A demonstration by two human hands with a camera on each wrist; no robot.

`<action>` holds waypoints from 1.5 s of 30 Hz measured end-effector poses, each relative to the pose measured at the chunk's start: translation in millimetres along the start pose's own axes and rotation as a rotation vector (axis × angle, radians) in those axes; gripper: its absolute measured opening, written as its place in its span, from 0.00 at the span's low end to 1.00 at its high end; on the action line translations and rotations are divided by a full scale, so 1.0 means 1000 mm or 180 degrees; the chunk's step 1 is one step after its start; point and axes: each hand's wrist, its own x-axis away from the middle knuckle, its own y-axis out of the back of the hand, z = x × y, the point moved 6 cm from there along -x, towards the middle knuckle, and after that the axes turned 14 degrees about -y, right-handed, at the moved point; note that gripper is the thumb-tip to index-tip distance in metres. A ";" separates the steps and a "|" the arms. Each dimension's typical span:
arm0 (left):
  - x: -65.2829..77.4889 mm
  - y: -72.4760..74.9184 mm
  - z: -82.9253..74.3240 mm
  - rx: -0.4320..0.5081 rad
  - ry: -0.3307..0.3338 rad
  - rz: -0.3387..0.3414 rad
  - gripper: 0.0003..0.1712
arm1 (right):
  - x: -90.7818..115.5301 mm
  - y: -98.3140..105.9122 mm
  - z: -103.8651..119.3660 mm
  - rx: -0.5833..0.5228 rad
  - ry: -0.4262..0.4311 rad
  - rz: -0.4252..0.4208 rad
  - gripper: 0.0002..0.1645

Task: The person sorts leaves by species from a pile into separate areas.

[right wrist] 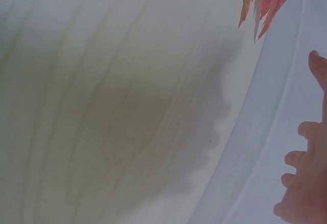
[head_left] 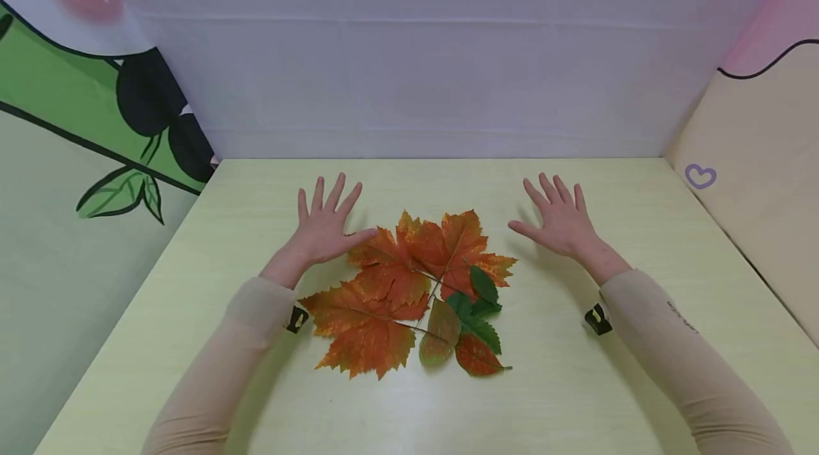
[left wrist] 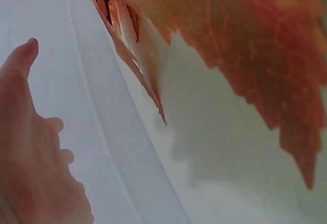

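Note:
Several orange maple leaves (head_left: pixel 365 327) lie overlapping in a loose pile at the middle of the table. Against their right side rest green leaves (head_left: pixel 480 320), a green-and-red oval leaf (head_left: pixel 440 334) and a small red leaf (head_left: pixel 478 357). My left hand (head_left: pixel 326 227) is spread over the table at the pile's upper left, its thumb overlapping a maple leaf's edge in the head view. To the right of the pile, my right hand (head_left: pixel 561 222) is spread too, apart from the leaves. Neither hand holds anything. In the left wrist view, a maple leaf (left wrist: pixel 245 45) looms close beside the left hand (left wrist: pixel 36 147).
The pale wooden table (head_left: pixel 550 405) ends at a lavender cloth backdrop (head_left: pixel 409 85). A printed panel (head_left: pixel 83 135) stands on the left, and a beige panel with a drawn heart (head_left: pixel 700 176) on the right. Dark wrist devices (head_left: pixel 598 320) sit at both cuffs.

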 end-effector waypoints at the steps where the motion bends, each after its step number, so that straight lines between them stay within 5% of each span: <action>1: 0.000 0.000 0.000 0.0009 -0.0001 -0.0006 0.52 | 0.000 0.000 0.000 0.0007 0.0007 -0.0008 0.52; 17: 0.004 0.000 -0.002 -0.0045 -0.0060 0.0025 0.51 | 0.012 0.007 0.013 -0.0033 0.0371 -0.0120 0.48; 31: 0.015 -0.003 -0.014 0.0101 -0.0237 -0.0088 0.45 | 0.036 0.009 0.038 -0.0232 0.1402 -0.0126 0.38; 45: 0.034 -0.014 -0.019 0.0465 -0.0055 0.0038 0.32 | 0.068 -0.002 0.070 -0.0254 0.2132 0.0047 0.26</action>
